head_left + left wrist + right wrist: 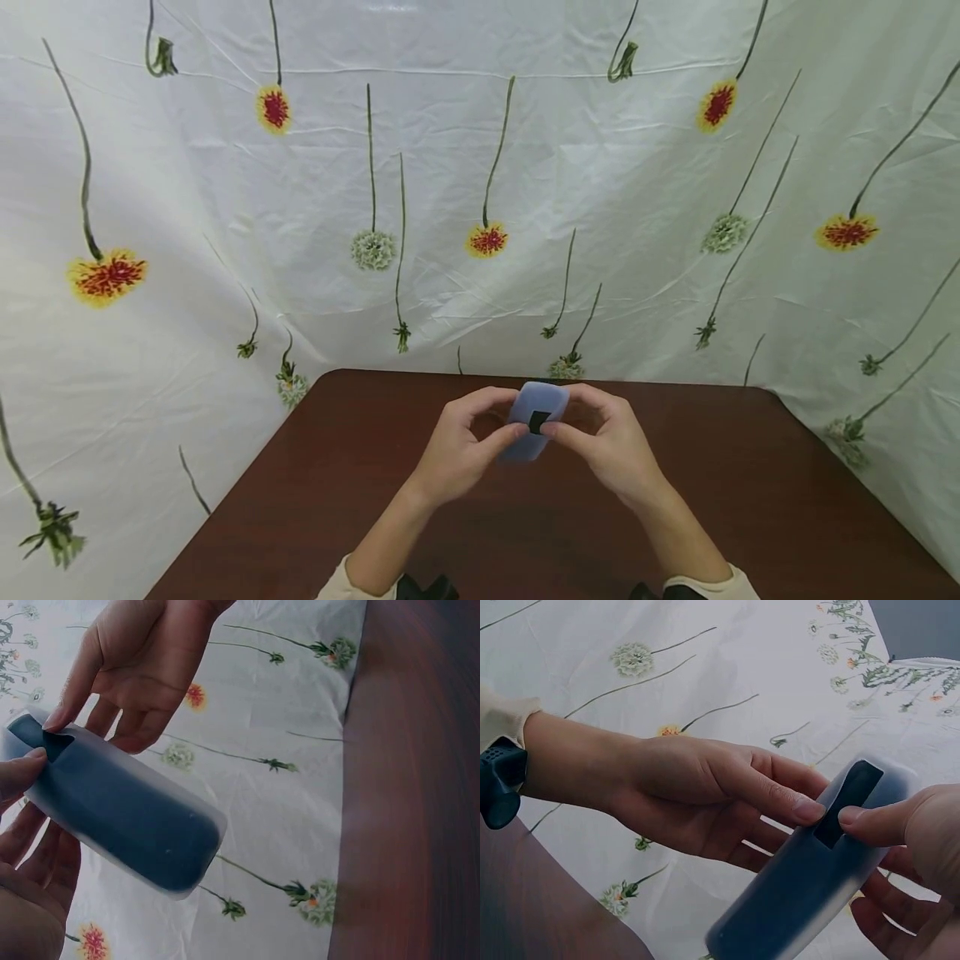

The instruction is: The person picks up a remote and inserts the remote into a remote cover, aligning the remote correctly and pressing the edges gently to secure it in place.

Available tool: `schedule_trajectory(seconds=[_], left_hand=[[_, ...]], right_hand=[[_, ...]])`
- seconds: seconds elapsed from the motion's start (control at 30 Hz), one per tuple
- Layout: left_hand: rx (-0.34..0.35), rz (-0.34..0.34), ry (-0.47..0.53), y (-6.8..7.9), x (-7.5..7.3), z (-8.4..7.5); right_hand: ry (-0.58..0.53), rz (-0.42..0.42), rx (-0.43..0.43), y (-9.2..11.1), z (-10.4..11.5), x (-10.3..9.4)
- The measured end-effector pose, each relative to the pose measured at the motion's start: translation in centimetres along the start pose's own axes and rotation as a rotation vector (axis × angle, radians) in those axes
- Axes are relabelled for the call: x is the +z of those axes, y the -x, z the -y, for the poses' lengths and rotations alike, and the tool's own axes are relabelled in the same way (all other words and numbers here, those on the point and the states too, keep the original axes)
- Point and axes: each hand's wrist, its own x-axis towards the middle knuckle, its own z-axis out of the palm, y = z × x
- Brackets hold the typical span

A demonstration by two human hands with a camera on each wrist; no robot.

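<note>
A flat, rounded blue case [522, 448] with a frosted translucent rim is held up over the table by both hands. In the left wrist view the long frosted case [139, 814] lies aslant, with a dark patch [56, 744] near its upper end. My left hand [459, 448] pinches one long side, thumb on the face at the patch and fingers behind. The right hand [615, 446] pinches the opposite side the same way. Both thumb tips sit close together at the patch in the right wrist view, where the left hand [705, 787] shows at full length.
Below the hands is a dark red-brown table [337, 467] with rounded far corners. A white cloth [450, 292] printed with flowers hangs behind it and along its sides. Dark wrist devices [501, 780] sit at the cream sleeves [731, 583].
</note>
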Motion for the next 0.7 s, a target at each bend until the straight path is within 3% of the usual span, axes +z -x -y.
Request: schedule_trajectory(seconds=[0.27,0.43,0.57,0.7], left_hand=[[0.056,-0.056,-0.016,-0.22,0.00,-0.03],[0.040,-0.081,-0.011,-0.20,0.04,0.11],[0.036,-0.101,-0.011,-0.13,-0.01,0.23],[0.066,-0.131,-0.012,-0.12,-0.07,0.33]], right_hand=[[0.221,-0.075,-0.335,-0.19,-0.59,0.35],[0.267,-0.118,-0.481,-0.34,-0.77,0.59],[0.268,-0.116,-0.537,-0.44,-0.83,0.68],[0.270,-0.070,-0.485,-0.37,-0.81,0.61]])
